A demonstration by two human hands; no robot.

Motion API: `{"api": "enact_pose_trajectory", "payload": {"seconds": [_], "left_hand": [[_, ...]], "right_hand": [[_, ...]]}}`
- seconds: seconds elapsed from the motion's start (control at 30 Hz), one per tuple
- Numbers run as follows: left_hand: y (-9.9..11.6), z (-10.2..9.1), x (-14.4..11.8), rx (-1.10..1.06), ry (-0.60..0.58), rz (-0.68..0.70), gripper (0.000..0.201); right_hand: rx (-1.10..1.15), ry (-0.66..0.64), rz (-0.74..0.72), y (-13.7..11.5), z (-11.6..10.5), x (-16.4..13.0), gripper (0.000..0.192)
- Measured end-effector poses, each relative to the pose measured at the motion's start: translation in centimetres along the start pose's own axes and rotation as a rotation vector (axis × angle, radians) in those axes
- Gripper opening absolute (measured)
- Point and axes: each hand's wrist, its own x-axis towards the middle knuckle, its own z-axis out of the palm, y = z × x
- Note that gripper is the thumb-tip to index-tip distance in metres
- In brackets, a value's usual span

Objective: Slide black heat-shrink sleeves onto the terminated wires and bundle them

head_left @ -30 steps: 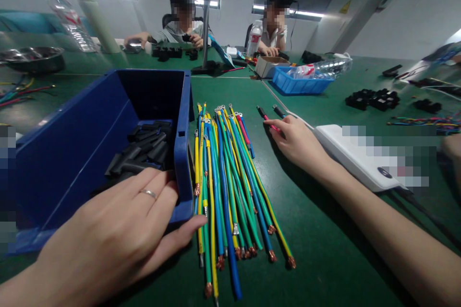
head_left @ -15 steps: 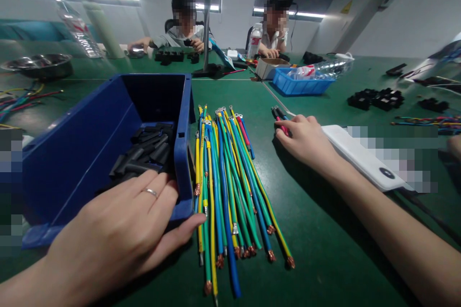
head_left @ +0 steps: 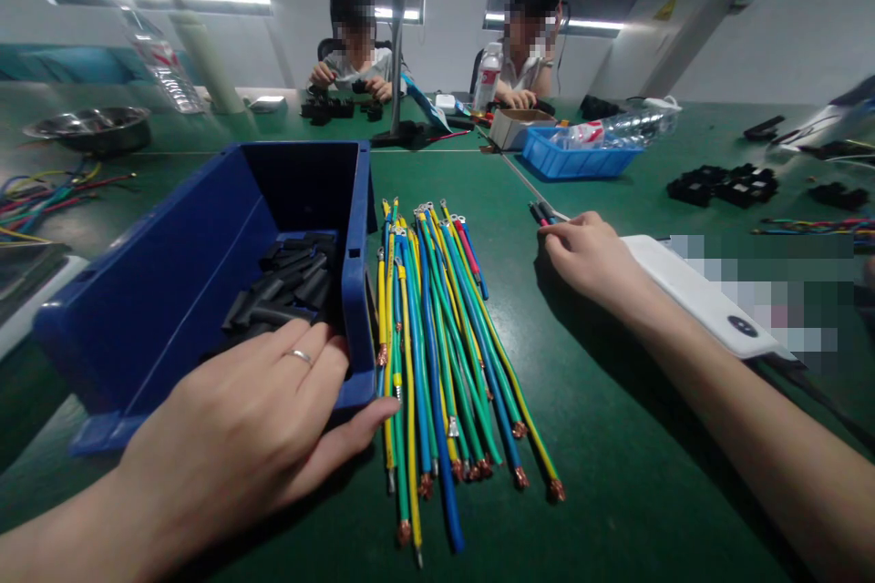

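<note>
On one blue bin rests the open left hand; right hand grips two pens.

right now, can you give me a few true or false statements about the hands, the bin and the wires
1. The left hand rests on the near rim of the deep blue plastic bin. True.
2. The bin holds short black tube pieces. True.
3. The bundle of blue, green and yellow wires lies inside the bin. False: it lies on the green table, right of the bin.
4. The right hand grips the wire bundle. False: it is at thin red and black items beside a flat white device.
</note>
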Motion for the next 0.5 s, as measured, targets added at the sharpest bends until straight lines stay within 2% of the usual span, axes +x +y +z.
{"api": "enact_pose_trajectory", "payload": {"seconds": [0.2,0.33,0.43,0.5], "left_hand": [[0.0,0.0,-0.1,0.029,0.003,0.011,0.044],[0.0,0.0,-0.1,0.027,-0.001,0.014,0.045],[0.0,-0.1,-0.1,0.021,0.003,0.003,0.046],[0.0,-0.2,0.0,0.020,0.008,-0.003,0.046]], "right_hand": [[0.033,0.025,-0.013,-0.1,-0.1,0.2,0.042],[0.133,0.044,-0.083,-1.8,-0.9,-0.1,0.034],[0.389,-0.060,-0.254,-4.1,-1.4,-0.8,0.030],[0.486,-0.154,-0.341,-5.5,-1.4,-1.5,0.033]]}}
